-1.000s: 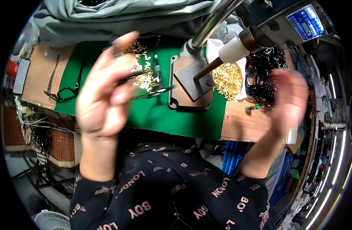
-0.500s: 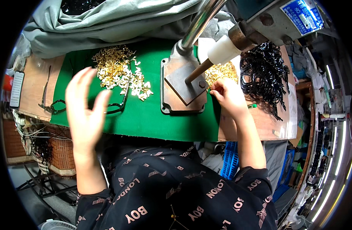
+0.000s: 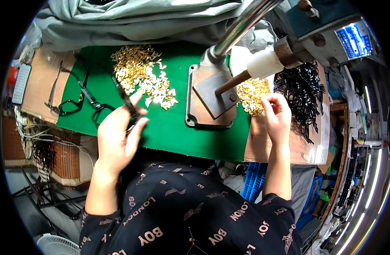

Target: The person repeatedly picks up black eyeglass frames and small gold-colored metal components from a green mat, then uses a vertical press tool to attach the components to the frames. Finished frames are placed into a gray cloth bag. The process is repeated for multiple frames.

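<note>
My left hand [image 3: 114,138] is closed round part of a black eyeglass frame [image 3: 126,101]; one dark arm of it slants up past my fingers toward the gold pieces. Its lower part is mostly hidden by the hand. More of the dark eyewear, with open rims [image 3: 71,107] and long thin arms, lies on the green mat to the left. My right hand [image 3: 278,119] is pinched at the right edge of a heap of small gold metal pieces [image 3: 251,95]. Whatever sits between those fingertips is too small to make out.
A press with a square steel plate [image 3: 212,95] stands mid-table, its rod and white collar [image 3: 265,63] reaching over the right side. Another gold heap [image 3: 135,68] lies on the green mat [image 3: 173,140]. Black glossy strips [image 3: 299,93] are piled right. Grey cloth [image 3: 139,25] borders the back.
My left hand, open before, has moved right and closed on the black eyeglass frame. The eyewear on the mat has shifted. My right hand has moved slightly right, still pinched.
</note>
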{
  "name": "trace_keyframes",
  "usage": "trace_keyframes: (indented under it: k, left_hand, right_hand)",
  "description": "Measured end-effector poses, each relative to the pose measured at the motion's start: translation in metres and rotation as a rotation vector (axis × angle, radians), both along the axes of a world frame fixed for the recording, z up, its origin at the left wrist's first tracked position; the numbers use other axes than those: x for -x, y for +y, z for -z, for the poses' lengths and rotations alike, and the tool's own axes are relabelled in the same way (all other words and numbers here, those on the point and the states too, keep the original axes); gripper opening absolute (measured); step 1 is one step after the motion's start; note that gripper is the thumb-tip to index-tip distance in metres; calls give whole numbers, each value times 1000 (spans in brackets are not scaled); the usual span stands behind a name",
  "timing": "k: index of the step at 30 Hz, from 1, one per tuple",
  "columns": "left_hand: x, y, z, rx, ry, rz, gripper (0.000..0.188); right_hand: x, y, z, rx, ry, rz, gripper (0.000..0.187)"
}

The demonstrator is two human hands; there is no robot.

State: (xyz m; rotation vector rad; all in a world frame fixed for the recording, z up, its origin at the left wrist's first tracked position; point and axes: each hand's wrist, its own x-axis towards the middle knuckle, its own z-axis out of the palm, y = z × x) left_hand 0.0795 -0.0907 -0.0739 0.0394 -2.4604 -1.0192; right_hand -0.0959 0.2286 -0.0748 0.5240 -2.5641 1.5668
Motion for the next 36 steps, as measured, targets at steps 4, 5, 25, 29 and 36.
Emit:
trace_keyframes:
  k: [4,5,25,29,36]
  left_hand:
    - [22,31,-9,-234,57,377,79]
    - [26,42,-12,-270,61,412,79]
    - [31,62,-34,-499,77,657,73]
    - [33,61,-40,-484,49,686,70]
    - [33,60,-45,-561,-104,755,74]
  right_hand:
    - [-38,-40,-21,460,-333,-311,4]
    - [-60,-64,-32,474,-310,-391,5]
    - [-92,-85,-53,456,-290,-424,26]
    - [-87,-86,-53,475,-291,-461,25]
    - [-80,-93,-65,310,-246,-534,28]
